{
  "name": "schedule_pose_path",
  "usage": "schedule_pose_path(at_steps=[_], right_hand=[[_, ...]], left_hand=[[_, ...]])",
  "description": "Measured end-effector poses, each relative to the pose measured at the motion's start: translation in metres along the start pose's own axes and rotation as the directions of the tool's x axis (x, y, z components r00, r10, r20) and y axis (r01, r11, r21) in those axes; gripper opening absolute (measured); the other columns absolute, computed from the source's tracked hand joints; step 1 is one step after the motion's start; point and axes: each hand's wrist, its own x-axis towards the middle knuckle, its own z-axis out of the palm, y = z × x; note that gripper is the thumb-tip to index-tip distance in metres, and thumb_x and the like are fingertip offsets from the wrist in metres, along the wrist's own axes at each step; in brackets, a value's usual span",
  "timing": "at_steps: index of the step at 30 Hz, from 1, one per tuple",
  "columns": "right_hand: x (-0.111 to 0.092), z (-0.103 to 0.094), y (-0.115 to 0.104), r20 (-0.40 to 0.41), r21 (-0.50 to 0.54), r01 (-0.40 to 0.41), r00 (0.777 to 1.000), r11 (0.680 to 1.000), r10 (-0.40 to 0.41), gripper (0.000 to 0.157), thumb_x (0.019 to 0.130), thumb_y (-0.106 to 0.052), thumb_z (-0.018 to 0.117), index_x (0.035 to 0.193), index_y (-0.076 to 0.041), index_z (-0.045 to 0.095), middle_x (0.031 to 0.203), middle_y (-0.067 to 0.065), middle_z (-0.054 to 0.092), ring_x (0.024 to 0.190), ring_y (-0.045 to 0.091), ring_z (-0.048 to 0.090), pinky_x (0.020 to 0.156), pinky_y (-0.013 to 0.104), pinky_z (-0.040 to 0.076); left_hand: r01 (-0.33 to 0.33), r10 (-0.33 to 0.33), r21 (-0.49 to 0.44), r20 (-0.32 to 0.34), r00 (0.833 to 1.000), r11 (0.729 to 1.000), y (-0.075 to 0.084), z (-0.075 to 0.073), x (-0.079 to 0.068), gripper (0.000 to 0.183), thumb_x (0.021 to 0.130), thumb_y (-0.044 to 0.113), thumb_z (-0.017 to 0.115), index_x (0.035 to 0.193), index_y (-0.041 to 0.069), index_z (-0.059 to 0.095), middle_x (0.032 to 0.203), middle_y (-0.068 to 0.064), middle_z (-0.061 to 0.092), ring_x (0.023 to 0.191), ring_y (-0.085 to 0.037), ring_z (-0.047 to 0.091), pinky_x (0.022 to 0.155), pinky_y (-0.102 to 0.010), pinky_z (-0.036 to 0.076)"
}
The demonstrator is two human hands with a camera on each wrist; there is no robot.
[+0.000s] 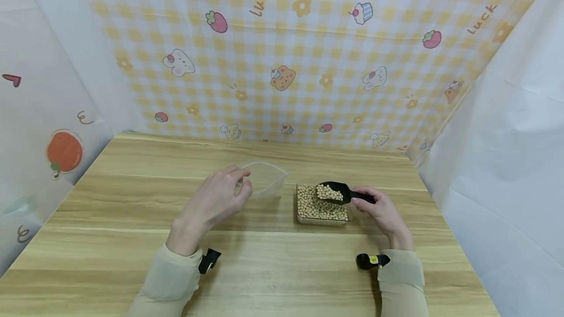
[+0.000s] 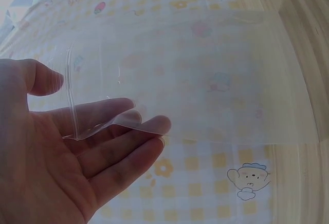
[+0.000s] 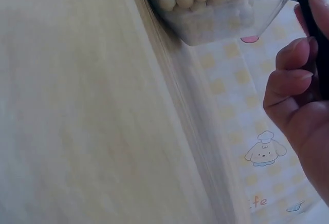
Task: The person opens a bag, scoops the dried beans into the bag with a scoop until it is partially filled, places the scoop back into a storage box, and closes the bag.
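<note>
My left hand (image 1: 216, 198) holds a clear zip bag (image 1: 271, 186) by the side of its mouth, thumb at the zip strip and fingers along the bag's side. The bag's mouth gapes, and its plastic (image 2: 195, 80) looks see-through and unfilled in the left wrist view. With my right hand (image 1: 384, 212) I grip the handle of a black scoop (image 1: 346, 192), heaped with pale round beans (image 1: 328, 192). The scoop is over a clear rectangular box (image 1: 323, 221) of the same beans. From the right wrist, the box's corner (image 3: 216, 31) and the dark handle (image 3: 321, 54) show.
All this is on a wood-grain table (image 1: 273, 268). A yellow checked cloth (image 1: 282, 38) with cartoon prints hangs behind it, and white sheets (image 1: 506, 126) hang at both sides. Each wrist wears a small black camera (image 1: 209, 260).
</note>
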Motion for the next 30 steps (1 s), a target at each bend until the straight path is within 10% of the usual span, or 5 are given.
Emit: schedule_pose_path(at_steps=[30], right_hand=[[-0.004, 0.025, -0.06, -0.156, -0.004, 0.107, 0.982, 0.994, -0.106, 0.026, 0.09, -0.001, 0.068, 0.114, 0.009, 0.064, 0.096, 0.003, 0.065, 0.077, 0.012, 0.058, 0.068, 0.025, 0.051]], left_hand=[[-0.025, 0.025, 0.012, 0.022, 0.999, 1.0, 0.008, 0.001, -0.001, 0.043, 0.096, 0.028, 0.043, 0.119, 0.001, 0.068, 0.12, -0.011, 0.065, 0.102, -0.027, 0.063, 0.089, -0.045, 0.05]])
